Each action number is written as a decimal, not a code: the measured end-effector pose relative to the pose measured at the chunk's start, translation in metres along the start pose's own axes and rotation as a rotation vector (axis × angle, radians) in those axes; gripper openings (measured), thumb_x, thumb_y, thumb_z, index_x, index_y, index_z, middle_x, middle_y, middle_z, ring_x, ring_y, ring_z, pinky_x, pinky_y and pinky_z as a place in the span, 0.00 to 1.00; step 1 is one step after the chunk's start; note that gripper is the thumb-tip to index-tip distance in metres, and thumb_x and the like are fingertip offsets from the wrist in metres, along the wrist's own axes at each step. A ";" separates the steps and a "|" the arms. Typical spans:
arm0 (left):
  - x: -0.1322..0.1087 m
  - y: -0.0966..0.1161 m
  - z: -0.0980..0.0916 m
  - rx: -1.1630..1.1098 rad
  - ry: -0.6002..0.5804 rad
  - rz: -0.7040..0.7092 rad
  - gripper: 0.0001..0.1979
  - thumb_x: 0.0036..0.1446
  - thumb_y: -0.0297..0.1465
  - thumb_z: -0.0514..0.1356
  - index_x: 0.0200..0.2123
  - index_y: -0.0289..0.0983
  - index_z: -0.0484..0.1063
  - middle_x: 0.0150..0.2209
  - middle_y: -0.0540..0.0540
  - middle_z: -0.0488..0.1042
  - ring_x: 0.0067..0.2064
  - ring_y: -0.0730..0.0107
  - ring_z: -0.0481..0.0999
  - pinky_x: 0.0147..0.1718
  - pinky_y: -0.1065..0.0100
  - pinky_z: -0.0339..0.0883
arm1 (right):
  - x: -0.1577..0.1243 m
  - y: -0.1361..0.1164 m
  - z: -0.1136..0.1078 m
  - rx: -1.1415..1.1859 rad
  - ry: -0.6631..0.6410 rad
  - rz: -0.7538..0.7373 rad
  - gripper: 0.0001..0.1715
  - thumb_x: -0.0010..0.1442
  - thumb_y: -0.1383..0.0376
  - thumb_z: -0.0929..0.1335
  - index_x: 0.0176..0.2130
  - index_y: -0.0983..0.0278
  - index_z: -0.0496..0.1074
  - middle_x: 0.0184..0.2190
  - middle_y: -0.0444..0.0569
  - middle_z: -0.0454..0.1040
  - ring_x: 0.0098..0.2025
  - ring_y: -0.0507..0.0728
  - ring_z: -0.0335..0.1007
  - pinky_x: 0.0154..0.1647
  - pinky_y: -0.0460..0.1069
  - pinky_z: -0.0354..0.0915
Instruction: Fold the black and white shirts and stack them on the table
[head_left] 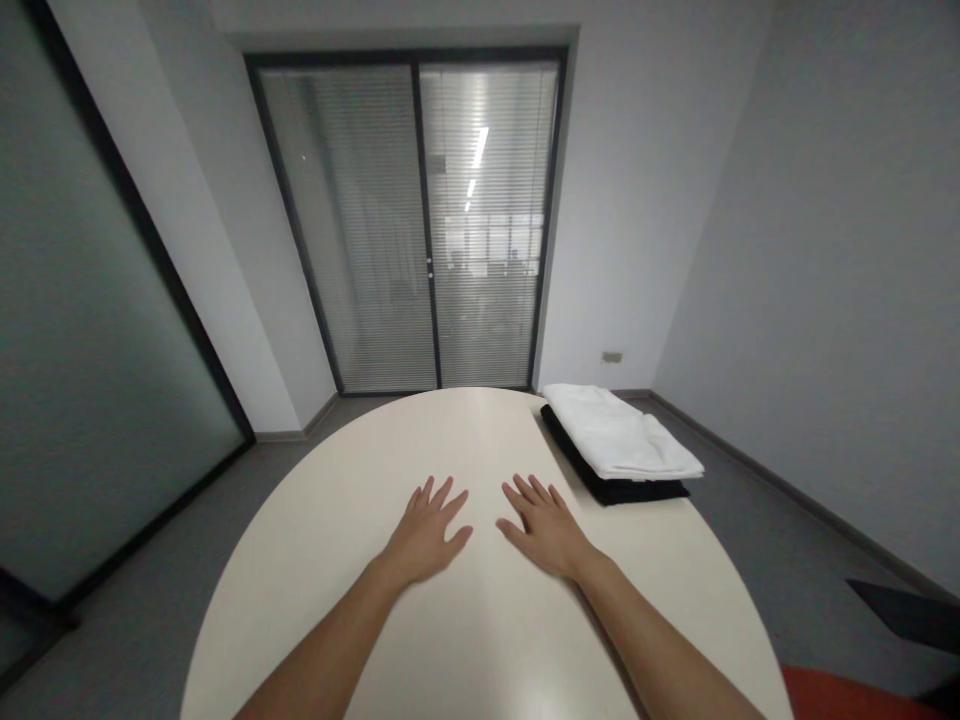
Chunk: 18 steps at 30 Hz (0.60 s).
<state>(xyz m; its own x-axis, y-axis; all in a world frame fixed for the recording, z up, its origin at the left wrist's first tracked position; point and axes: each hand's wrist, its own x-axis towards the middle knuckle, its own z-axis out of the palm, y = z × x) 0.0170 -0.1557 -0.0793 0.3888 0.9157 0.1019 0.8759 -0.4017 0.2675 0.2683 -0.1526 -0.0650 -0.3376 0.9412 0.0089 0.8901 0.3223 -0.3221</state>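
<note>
Both hands rest palm down near the middle of a round cream table (300, 560). My left hand (426, 535) has its fingers spread and holds nothing. Across a short gap to the right, my right hand (546, 528) also lies with fingers spread, nothing in it. Beyond it, at the table's right edge, a folded white cloth (619, 435) lies on top of a folded black cloth (611, 490). Neither hand touches the cloths; the right one is nearer to them.
Past the table's far edge stands a glass partition with blinds (360, 230). A frosted glass panel (90, 320) is at the left. Something red (847, 695) and a dark flat object (911, 615) show at the lower right.
</note>
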 end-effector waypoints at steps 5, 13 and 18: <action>0.000 -0.001 0.001 -0.001 0.002 0.003 0.30 0.67 0.49 0.49 0.69 0.47 0.57 0.72 0.44 0.47 0.72 0.45 0.40 0.67 0.43 0.41 | 0.000 -0.001 -0.001 0.011 -0.007 0.004 0.42 0.66 0.43 0.58 0.71 0.59 0.52 0.73 0.51 0.44 0.74 0.66 0.33 0.71 0.64 0.33; 0.000 -0.001 0.000 0.006 -0.008 0.004 0.31 0.67 0.50 0.48 0.69 0.47 0.56 0.72 0.44 0.47 0.72 0.45 0.40 0.67 0.43 0.40 | -0.001 -0.001 0.000 0.010 0.007 0.000 0.42 0.66 0.43 0.58 0.71 0.60 0.53 0.73 0.53 0.45 0.74 0.67 0.34 0.71 0.65 0.34; 0.000 0.000 -0.001 0.018 -0.009 -0.003 0.31 0.67 0.49 0.49 0.69 0.46 0.56 0.72 0.44 0.48 0.72 0.45 0.41 0.67 0.44 0.40 | -0.005 -0.010 -0.020 0.077 0.169 -0.097 0.25 0.68 0.51 0.60 0.52 0.61 0.75 0.57 0.54 0.74 0.60 0.64 0.66 0.62 0.57 0.57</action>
<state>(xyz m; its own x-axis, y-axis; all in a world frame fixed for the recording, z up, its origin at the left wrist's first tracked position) 0.0170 -0.1554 -0.0781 0.3889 0.9166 0.0925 0.8819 -0.3994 0.2503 0.2670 -0.1589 -0.0425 -0.3588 0.9117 0.2002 0.8276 0.4099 -0.3834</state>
